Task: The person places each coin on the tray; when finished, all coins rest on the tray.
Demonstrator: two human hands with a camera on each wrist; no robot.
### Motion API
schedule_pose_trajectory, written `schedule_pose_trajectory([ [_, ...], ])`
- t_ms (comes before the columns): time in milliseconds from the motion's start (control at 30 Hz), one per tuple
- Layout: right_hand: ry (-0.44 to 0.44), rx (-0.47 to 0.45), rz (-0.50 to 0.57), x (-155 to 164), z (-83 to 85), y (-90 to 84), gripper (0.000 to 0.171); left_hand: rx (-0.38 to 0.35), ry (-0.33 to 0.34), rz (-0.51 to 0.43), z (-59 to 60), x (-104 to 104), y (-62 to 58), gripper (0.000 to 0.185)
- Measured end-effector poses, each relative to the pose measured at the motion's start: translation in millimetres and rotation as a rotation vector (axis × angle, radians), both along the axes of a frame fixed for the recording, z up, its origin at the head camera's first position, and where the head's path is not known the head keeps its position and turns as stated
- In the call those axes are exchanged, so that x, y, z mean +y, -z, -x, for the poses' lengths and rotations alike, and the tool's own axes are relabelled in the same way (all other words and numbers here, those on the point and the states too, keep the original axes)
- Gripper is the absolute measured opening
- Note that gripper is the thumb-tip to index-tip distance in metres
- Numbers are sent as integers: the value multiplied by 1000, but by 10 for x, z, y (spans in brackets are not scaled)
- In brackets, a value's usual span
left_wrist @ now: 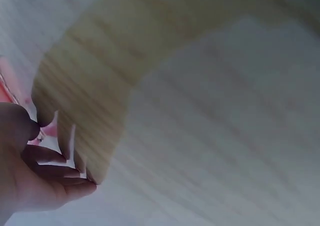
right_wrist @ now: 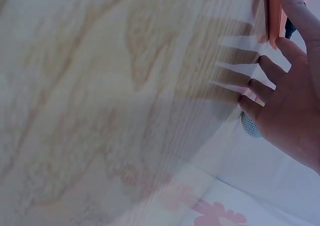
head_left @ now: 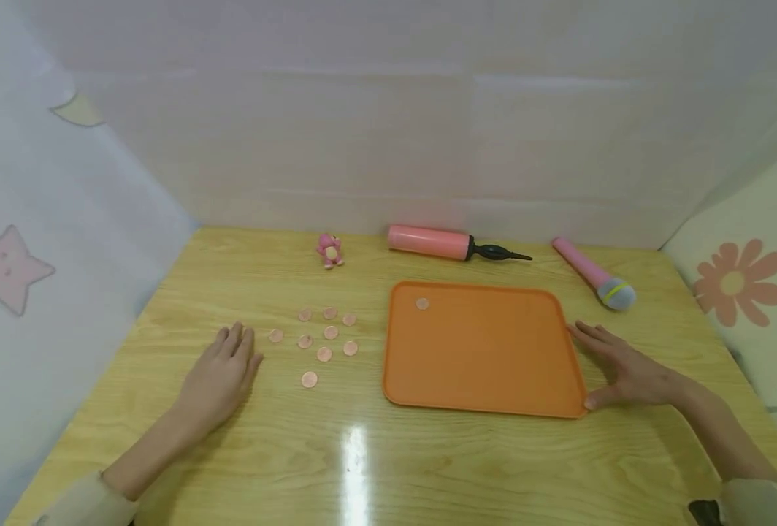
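An orange tray (head_left: pixel 487 365) lies flat on the wooden table, with one small copper coin (head_left: pixel 422 304) in its far left corner. Several more coins (head_left: pixel 325 336) lie scattered on the table left of the tray. My left hand (head_left: pixel 224 372) rests flat on the table just left of the coins, fingers straight, holding nothing. My right hand (head_left: pixel 625 369) lies open against the tray's right edge, thumb at its near right corner. In the right wrist view the right hand (right_wrist: pixel 287 98) shows spread fingers beside the tray's edge (right_wrist: pixel 274 15). The left wrist view shows the left hand (left_wrist: pixel 35 171) over the table.
At the back of the table lie a pink hand pump (head_left: pixel 444 243) with a black nozzle, a pink toy microphone (head_left: pixel 592 274) and a small pink figurine (head_left: pixel 330 250). Fabric walls enclose the table on three sides.
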State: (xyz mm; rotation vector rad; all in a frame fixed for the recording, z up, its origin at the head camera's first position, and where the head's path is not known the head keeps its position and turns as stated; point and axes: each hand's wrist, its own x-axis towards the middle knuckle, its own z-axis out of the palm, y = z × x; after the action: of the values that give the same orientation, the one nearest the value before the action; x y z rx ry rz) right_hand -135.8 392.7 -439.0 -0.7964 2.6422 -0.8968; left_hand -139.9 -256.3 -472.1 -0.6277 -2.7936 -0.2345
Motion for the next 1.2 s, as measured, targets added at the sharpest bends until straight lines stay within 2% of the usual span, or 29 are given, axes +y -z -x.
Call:
schedule_pose_trajectory([
  [100, 0, -18, 17, 14, -19, 21, 108, -39, 2, 13, -29, 84, -20, 49],
  [233, -14, -20, 21, 19, -24, 3, 105, -157, -28, -30, -52, 207, -6, 59],
  [467, -34, -23, 19, -18, 17, -27, 104, -264, -7, -49, -38, 217, 33, 62],
  [500, -34, -28, 20, -19, 17, -29, 104, -255, -5, -43, -41, 214, 33, 61],
  [567, -31, -33, 18, -17, 12, -35, 104, -181, 7, -38, -27, 208, 29, 57],
  [700, -25, -19, 5, -6, 6, -39, 104, 60, 26, -42, 64, 186, -28, 36],
  [733, -23, -21, 5, -5, 6, -39, 104, 98, 30, -49, 103, 175, -45, 32],
  [800, -21, -27, 5, -3, 5, -35, 104, 89, 33, -78, 163, 169, -105, 23],
  [867, -20, -38, 12, -2, 3, -29, 104, 13, 32, -109, 228, 169, -173, 16],
  [967, -16, -52, 24, 1, -4, -25, 104, -168, 38, -147, 337, 178, -293, 8],
  [1100, -16, -45, 39, 1, -11, -24, 103, -395, 50, -147, 515, 159, -440, 10],
  [1200, -19, -44, 35, -7, -8, -25, 103, -501, 35, -147, 613, 140, -516, 16],
])
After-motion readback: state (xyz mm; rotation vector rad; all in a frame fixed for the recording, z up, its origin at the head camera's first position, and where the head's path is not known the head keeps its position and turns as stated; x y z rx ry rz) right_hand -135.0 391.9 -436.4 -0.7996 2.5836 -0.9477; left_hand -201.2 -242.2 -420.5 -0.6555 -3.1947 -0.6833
